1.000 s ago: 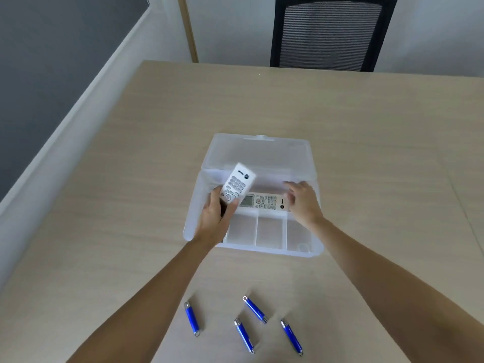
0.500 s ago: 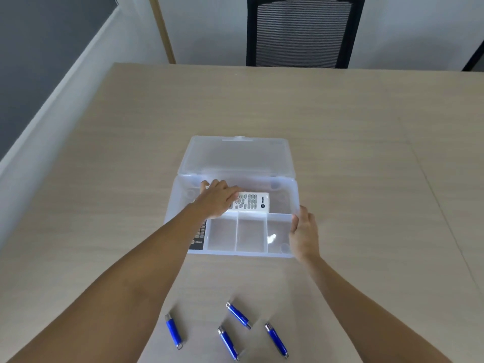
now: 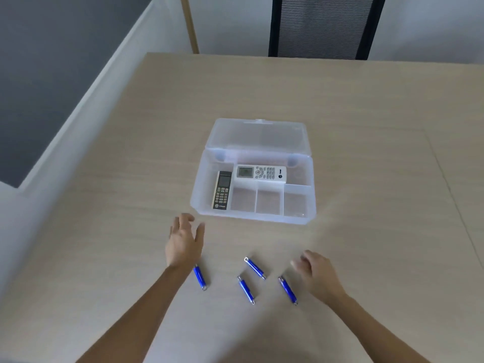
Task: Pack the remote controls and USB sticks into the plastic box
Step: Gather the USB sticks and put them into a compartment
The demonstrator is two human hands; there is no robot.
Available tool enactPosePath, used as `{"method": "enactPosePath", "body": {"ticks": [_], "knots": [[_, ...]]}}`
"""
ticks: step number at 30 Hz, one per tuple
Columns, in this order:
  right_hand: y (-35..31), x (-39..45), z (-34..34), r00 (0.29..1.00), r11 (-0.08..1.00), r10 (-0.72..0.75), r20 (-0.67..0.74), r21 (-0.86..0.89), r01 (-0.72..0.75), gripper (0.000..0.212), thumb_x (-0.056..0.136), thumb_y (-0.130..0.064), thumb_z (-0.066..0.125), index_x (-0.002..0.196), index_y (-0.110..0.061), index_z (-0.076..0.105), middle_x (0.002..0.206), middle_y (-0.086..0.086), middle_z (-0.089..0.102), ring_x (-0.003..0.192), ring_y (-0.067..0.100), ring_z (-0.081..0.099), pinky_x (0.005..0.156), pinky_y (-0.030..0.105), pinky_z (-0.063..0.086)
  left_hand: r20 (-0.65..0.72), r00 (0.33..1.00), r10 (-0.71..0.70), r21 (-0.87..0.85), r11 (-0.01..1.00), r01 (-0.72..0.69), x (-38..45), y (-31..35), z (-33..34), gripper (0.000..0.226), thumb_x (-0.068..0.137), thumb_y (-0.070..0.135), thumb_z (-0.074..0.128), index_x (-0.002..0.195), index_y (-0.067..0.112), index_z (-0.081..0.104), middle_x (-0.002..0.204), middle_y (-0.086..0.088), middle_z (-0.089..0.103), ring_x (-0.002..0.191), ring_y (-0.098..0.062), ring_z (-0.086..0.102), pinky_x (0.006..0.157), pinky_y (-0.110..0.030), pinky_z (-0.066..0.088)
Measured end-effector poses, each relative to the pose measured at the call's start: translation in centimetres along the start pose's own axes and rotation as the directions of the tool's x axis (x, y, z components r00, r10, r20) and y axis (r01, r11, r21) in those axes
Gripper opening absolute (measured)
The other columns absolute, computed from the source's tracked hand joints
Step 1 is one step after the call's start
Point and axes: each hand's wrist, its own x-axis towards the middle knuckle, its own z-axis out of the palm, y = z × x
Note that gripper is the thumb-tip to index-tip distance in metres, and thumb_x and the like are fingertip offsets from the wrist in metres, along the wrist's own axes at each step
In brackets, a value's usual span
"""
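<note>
The clear plastic box [image 3: 311, 216] stands open mid-table, its lid folded back. A white remote [image 3: 260, 174] lies across its long rear compartment. A dark remote [image 3: 222, 190] lies lengthwise in the left compartment. The three small front compartments hold nothing. Several blue USB sticks lie on the table in front of the box: one [image 3: 200, 278] partly under my left wrist, one [image 3: 254, 268], one [image 3: 245, 290] and one [image 3: 287, 290]. My left hand [image 3: 184, 241] hovers open just before the box's front left corner. My right hand [image 3: 318, 276] is blurred, fingers loosely curled, holding nothing, beside the rightmost stick.
The box sits on a light wooden table [image 3: 366, 113]. A black mesh chair [image 3: 320, 26] stands at the far edge. A grey wall with white trim [image 3: 65, 100] runs along the left side.
Both hands have left the box and drawn back toward the USB sticks. The white remote now lies released in the rear compartment, and the dark remote is uncovered.
</note>
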Motion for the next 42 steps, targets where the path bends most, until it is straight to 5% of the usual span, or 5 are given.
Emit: {"method": "enactPosePath", "body": {"ticks": [6, 16, 26, 33, 42], "knots": [[-0.6, -4.5, 3.9, 0.977, 0.956, 0.056, 0.207, -0.293, 0.007, 0.027, 0.088, -0.032, 0.054, 0.074, -0.023, 0.033, 0.089, -0.001, 0.047, 0.077, 0.018, 0.041, 0.069, 0.031, 0.038, 0.276, 0.864, -0.422, 0.228, 0.902, 0.368, -6.2, -3.5, 0.8, 0.038, 0.082, 0.042, 0.062, 0.095, 0.01, 0.048, 0.104, -0.013, 0.063, 0.091, -0.035, 0.065, 0.069, -0.036, 0.049], [-5.3, 0.3, 2.1, 0.986, 0.991, 0.134, 0.096, -0.006, -0.134, 0.012, 0.079, -0.01, 0.065, 0.081, -0.008, 0.053, 0.076, 0.006, 0.06, 0.071, 0.022, 0.052, 0.057, 0.025, 0.037, 0.514, 0.801, -0.308, 0.077, 0.946, 0.315, -10.3, 4.0, 4.7, 0.03, 0.095, 0.008, 0.044, 0.124, 0.007, 0.05, 0.109, -0.007, 0.046, 0.126, -0.025, 0.044, 0.052, -0.019, 0.029], [-8.5, 2.3, 4.6, 0.95, 0.957, 0.134, 0.283, -0.286, -0.05, 0.05, 0.066, -0.012, 0.073, 0.046, -0.014, 0.027, 0.047, 0.002, 0.026, 0.048, 0.019, 0.027, 0.045, 0.024, 0.017, 0.443, 0.882, -0.159, 0.316, 0.949, 0.012, -11.3, 1.3, 6.4, 0.041, 0.091, -0.003, 0.041, 0.131, 0.0, 0.045, 0.131, -0.017, 0.043, 0.12, -0.031, 0.043, 0.103, -0.035, 0.041], [-9.6, 2.6, 6.0, 0.963, 0.944, 0.007, 0.269, -0.32, 0.083, 0.047, 0.08, -0.018, 0.063, 0.052, -0.02, 0.025, 0.053, -0.001, 0.034, 0.069, 0.022, 0.042, 0.045, 0.022, 0.022, 0.411, 0.906, -0.103, 0.335, 0.941, -0.045, -12.7, -1.2, 4.6, 0.064, 0.092, 0.055, 0.045, 0.136, 0.009, 0.035, 0.131, -0.005, 0.039, 0.121, -0.019, 0.044, 0.099, -0.025, 0.046], [-10.0, 8.8, -4.1, 0.981, 0.995, 0.102, -0.167, 0.036, -0.097, 0.028, 0.083, -0.016, 0.061, 0.06, 0.0, 0.058, 0.063, 0.016, 0.061, 0.062, 0.026, 0.051, 0.05, 0.025, 0.035, 0.502, 0.863, -0.05, 0.282, 0.953, -0.109, -11.6, -3.7, 2.3, 0.039, 0.098, 0.031, 0.049, 0.13, 0.01, 0.043, 0.131, -0.007, 0.045, 0.12, -0.02, 0.048, 0.099, -0.027, 0.042]]}}
